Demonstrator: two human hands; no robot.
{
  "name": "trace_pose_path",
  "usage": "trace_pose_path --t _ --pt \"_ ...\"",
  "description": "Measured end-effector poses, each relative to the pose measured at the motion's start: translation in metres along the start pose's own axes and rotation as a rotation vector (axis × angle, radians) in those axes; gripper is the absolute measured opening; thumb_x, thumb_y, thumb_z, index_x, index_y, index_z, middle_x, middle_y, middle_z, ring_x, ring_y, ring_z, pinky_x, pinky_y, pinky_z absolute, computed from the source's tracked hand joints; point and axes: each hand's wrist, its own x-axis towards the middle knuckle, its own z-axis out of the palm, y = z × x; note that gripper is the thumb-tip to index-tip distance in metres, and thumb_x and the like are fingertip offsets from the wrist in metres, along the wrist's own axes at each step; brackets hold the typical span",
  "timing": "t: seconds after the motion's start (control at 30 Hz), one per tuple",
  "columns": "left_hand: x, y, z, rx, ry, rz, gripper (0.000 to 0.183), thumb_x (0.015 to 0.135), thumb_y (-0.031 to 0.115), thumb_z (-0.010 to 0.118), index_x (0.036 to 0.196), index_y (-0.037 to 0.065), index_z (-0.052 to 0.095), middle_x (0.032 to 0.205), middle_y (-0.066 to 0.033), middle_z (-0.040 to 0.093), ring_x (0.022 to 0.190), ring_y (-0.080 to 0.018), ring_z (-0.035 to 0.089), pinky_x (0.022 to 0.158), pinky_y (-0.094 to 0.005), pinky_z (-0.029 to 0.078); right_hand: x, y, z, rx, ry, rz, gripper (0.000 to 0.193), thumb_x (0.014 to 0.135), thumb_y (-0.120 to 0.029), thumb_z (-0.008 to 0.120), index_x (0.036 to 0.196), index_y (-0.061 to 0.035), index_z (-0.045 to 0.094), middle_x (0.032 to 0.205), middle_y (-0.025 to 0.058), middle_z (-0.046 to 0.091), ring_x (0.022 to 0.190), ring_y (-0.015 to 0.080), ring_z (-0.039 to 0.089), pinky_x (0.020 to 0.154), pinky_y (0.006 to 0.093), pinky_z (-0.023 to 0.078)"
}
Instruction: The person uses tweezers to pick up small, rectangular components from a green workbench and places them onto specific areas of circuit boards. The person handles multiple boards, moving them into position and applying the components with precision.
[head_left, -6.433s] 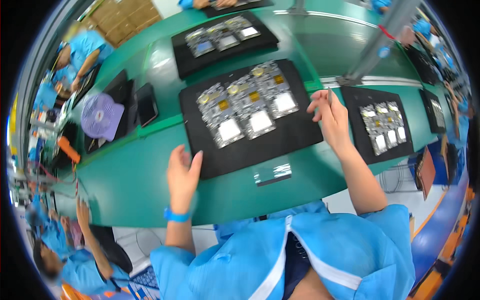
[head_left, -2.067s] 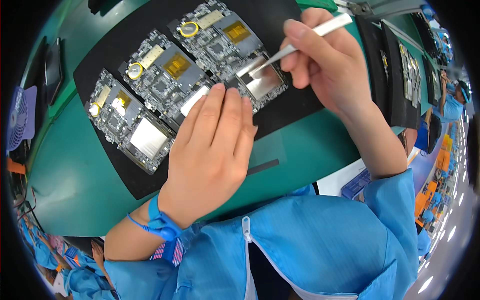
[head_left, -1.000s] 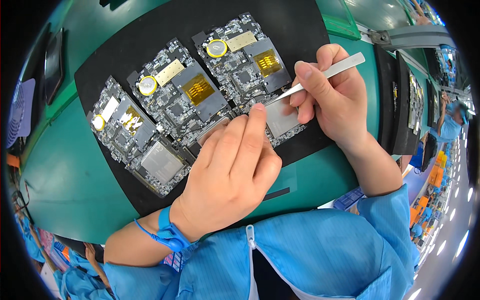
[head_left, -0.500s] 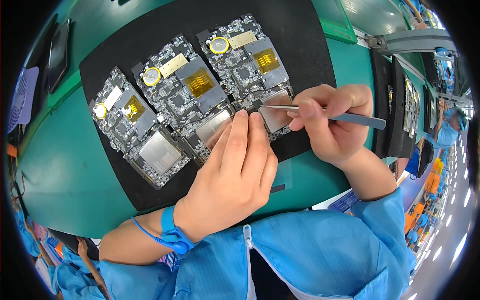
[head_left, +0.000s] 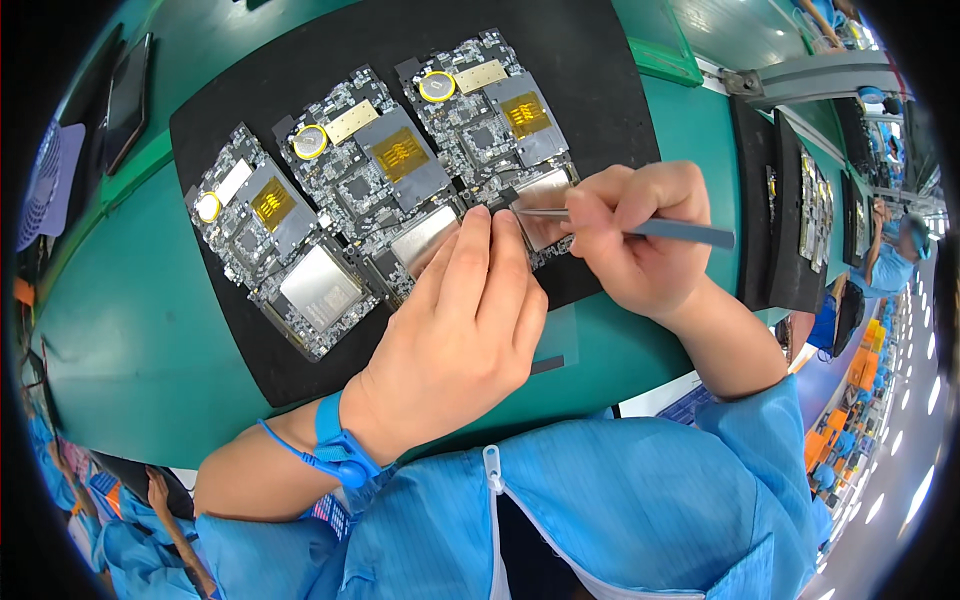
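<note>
Three circuit boards lie side by side on a black mat (head_left: 570, 55): a left board (head_left: 240, 240), a middle board (head_left: 355, 185) and a right board (head_left: 480, 140). Each carries a yellow-rimmed coin cell, an amber tape patch and a silver metal plate. In my right hand (head_left: 640, 240) is a pair of grey tweezers (head_left: 685, 232), gripped between thumb and fingers. Their tips point left, at a small black piece (head_left: 504, 197) by the right board's silver plate (head_left: 545, 205). My left hand (head_left: 455, 310) has its fingers stretched out, fingertips beside that piece, covering part of the middle board.
A clear film with a dark strip (head_left: 548, 364) lies on the green table (head_left: 110, 330) below the mat. More boards (head_left: 815, 210) rest on black mats at the right. A dark flat device (head_left: 128, 105) and a purple fan (head_left: 58, 185) stand at the left.
My right hand and the tweezers have shifted a little left, with the tips still by the right board's silver plate. My left fingers remain at nearly the same spot. The view has moved slightly.
</note>
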Motion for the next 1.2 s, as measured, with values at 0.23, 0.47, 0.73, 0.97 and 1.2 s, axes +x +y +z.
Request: trace_pose_path --t 0.23,0.47,0.73,0.97,1.2 --pt "-0.026 0.015 -0.024 -0.246 -0.076 0.246 0.031 0.064 0.007 0.059 0.090 -0.008 0.064 0.097 -0.0173 0.062 0.093 -0.0299 0.060 0.073 -0.0312 0.053 -0.024 -0.056 -0.029 0.559 0.169 0.640 0.027 0.087 0.004 0.056 0.094 -0.0052 0.031 0.073 0.0099 0.060 0.054 0.0073 0.059 0.043 0.0158 0.044" --pt "-0.033 0.019 -0.013 -0.281 -0.130 0.356 0.027 0.072 0.009 0.059 0.093 -0.007 0.064 0.102 -0.0154 0.061 0.094 -0.0273 0.059 0.079 -0.0343 0.052 -0.087 -0.074 -0.025 0.388 0.200 0.696 0.026 0.086 0.003 0.058 0.088 -0.0047 0.034 0.070 0.0089 0.059 0.052 0.0065 0.058 0.043 0.0167 0.044" --pt "-0.034 0.020 -0.010 -0.235 -0.108 0.408 0.030 0.072 0.014 0.057 0.090 -0.008 0.066 0.100 -0.0176 0.060 0.096 -0.0284 0.057 0.086 -0.0359 0.050 -0.101 -0.073 -0.012 0.341 0.230 0.614 0.025 0.086 0.003 0.059 0.088 -0.0040 0.035 0.071 0.0091 0.059 0.054 0.0064 0.058 0.044 0.0171 0.045" --pt "-0.033 0.022 -0.015 -0.268 -0.160 0.367 0.031 0.070 0.010 0.058 0.095 -0.007 0.065 0.104 -0.0159 0.060 0.096 -0.0275 0.059 0.084 -0.0352 0.052 -0.098 -0.074 -0.018 0.313 0.156 0.659 0.021 0.090 0.003 0.051 0.090 -0.0060 0.032 0.068 0.0109 0.058 0.049 0.0106 0.058 0.049 0.0189 0.047" --pt "-0.036 0.022 -0.013 -0.272 -0.146 0.353 0.032 0.069 0.010 0.058 0.096 -0.008 0.064 0.104 -0.0156 0.060 0.099 -0.0276 0.058 0.084 -0.0339 0.051 -0.100 -0.074 -0.015 0.366 0.199 0.659 0.023 0.088 0.004 0.053 0.090 -0.0057 0.032 0.071 0.0109 0.058 0.049 0.0088 0.057 0.045 0.0183 0.046"
